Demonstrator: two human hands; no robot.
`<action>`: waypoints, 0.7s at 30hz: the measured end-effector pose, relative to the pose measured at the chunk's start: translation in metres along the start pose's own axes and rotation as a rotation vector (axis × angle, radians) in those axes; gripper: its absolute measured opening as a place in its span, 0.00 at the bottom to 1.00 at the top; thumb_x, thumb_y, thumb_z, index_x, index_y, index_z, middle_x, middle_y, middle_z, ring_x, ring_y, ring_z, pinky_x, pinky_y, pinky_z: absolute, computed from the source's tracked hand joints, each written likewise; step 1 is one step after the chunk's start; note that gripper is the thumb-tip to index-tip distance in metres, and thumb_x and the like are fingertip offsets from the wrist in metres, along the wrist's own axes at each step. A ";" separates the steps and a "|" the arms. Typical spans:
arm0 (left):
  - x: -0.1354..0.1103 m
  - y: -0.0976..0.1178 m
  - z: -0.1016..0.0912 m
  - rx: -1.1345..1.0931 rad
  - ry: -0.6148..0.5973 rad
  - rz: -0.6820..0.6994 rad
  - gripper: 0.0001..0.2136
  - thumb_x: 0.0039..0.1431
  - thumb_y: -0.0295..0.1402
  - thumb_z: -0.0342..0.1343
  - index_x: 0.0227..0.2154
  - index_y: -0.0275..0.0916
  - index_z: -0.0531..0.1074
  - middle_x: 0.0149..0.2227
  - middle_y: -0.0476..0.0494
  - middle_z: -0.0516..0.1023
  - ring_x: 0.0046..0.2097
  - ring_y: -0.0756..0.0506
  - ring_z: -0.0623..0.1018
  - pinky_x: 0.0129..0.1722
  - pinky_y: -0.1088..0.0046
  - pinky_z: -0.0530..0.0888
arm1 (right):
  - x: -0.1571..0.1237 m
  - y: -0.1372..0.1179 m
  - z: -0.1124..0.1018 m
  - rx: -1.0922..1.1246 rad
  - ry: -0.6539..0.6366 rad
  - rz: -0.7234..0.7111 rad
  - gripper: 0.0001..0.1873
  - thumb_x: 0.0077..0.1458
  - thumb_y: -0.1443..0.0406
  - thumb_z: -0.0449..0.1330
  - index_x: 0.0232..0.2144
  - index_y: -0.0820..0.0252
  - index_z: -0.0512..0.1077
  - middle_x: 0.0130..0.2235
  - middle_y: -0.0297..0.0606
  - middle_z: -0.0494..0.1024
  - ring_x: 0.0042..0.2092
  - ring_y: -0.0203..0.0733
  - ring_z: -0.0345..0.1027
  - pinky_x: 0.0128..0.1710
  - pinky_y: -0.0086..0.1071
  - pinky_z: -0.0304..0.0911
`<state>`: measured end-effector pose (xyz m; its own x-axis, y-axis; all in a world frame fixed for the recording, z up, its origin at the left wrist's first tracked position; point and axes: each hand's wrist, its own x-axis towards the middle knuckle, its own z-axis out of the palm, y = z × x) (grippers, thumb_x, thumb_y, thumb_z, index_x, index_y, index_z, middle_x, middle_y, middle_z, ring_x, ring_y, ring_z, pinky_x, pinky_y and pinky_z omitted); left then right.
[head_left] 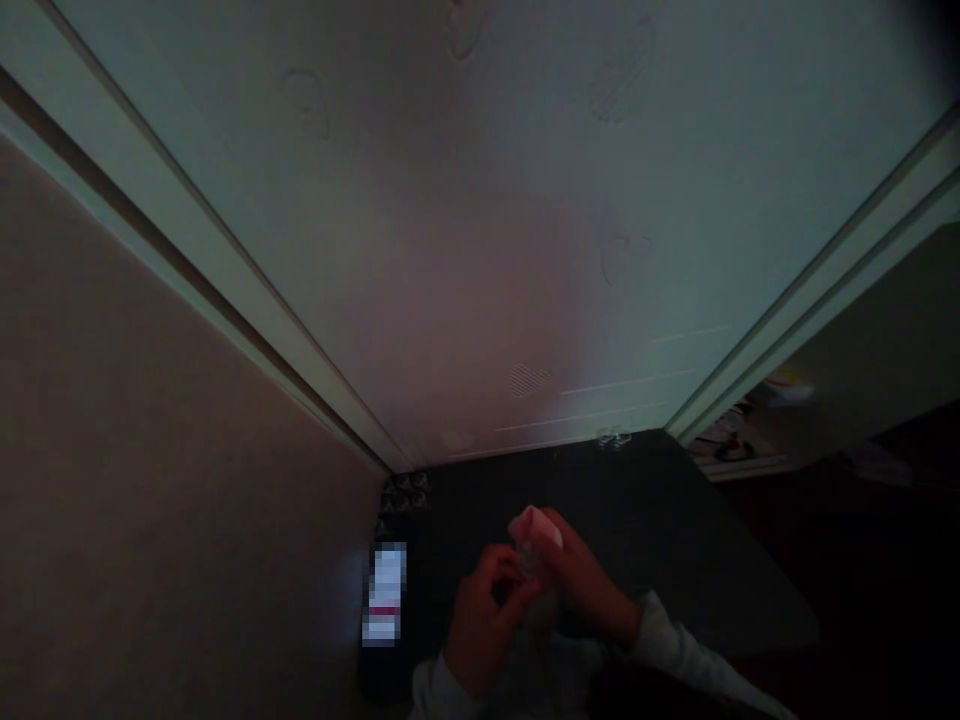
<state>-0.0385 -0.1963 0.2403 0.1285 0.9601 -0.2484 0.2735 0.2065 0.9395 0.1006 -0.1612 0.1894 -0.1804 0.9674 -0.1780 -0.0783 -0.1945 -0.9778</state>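
In the dim light, my two hands meet low in the middle of the head view, above a dark tabletop [660, 540]. My right hand [589, 575] is closed around a crumpled pale pink piece of cloth or paper [536, 525], which sticks out above the fingers. Just below it shows something pale and see-through [529, 560], too dark to name. My left hand [484, 615] is curled beside it, thumb and forefinger bent into a ring and touching near that thing. Whatever lies between its fingertips is hidden.
Several small clear glass-like pieces [405, 492] stand at the table's back left corner, and a few more clear pieces [615, 438] at the back edge. A lit phone screen [385, 595] lies left. A pale panel [480, 250] rises behind; a shelf with items [724, 430] is right.
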 end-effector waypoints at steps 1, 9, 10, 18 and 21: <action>0.000 0.000 0.001 -0.007 0.003 -0.006 0.07 0.50 0.32 0.57 0.33 0.40 0.68 0.28 0.49 0.76 0.32 0.46 0.74 0.32 0.73 0.66 | 0.000 -0.001 0.000 -0.002 -0.006 -0.004 0.22 0.50 0.47 0.54 0.34 0.60 0.67 0.33 0.37 0.71 0.35 0.41 0.65 0.34 0.33 0.62; -0.001 0.000 0.004 -0.041 0.003 0.017 0.05 0.52 0.34 0.54 0.30 0.39 0.66 0.26 0.51 0.71 0.30 0.48 0.71 0.30 0.74 0.66 | -0.005 -0.009 0.002 0.054 -0.028 0.007 0.19 0.53 0.49 0.54 0.31 0.60 0.66 0.31 0.36 0.72 0.32 0.39 0.66 0.32 0.32 0.62; -0.001 0.000 0.004 -0.031 0.009 0.015 0.05 0.52 0.34 0.54 0.29 0.39 0.66 0.26 0.51 0.71 0.30 0.47 0.71 0.30 0.74 0.66 | -0.005 -0.009 0.003 0.069 -0.024 0.009 0.19 0.54 0.49 0.52 0.30 0.60 0.66 0.30 0.35 0.72 0.30 0.38 0.66 0.31 0.31 0.62; -0.003 -0.006 0.000 0.241 0.011 0.162 0.18 0.48 0.34 0.61 0.44 0.39 0.69 0.37 0.41 0.76 0.37 0.42 0.73 0.37 0.68 0.68 | -0.003 -0.011 0.002 0.107 -0.001 0.006 0.23 0.57 0.48 0.44 0.26 0.58 0.66 0.28 0.34 0.71 0.28 0.38 0.65 0.29 0.32 0.62; -0.001 -0.008 -0.002 0.341 0.010 0.253 0.14 0.52 0.33 0.57 0.43 0.42 0.72 0.40 0.39 0.77 0.40 0.39 0.73 0.41 0.65 0.67 | -0.002 -0.010 0.002 0.113 0.009 0.012 0.23 0.57 0.47 0.44 0.27 0.58 0.66 0.29 0.35 0.72 0.30 0.39 0.66 0.31 0.32 0.63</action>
<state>-0.0424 -0.1989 0.2338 0.2228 0.9747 -0.0160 0.5341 -0.1084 0.8384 0.1003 -0.1619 0.1995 -0.1732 0.9662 -0.1911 -0.1864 -0.2227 -0.9569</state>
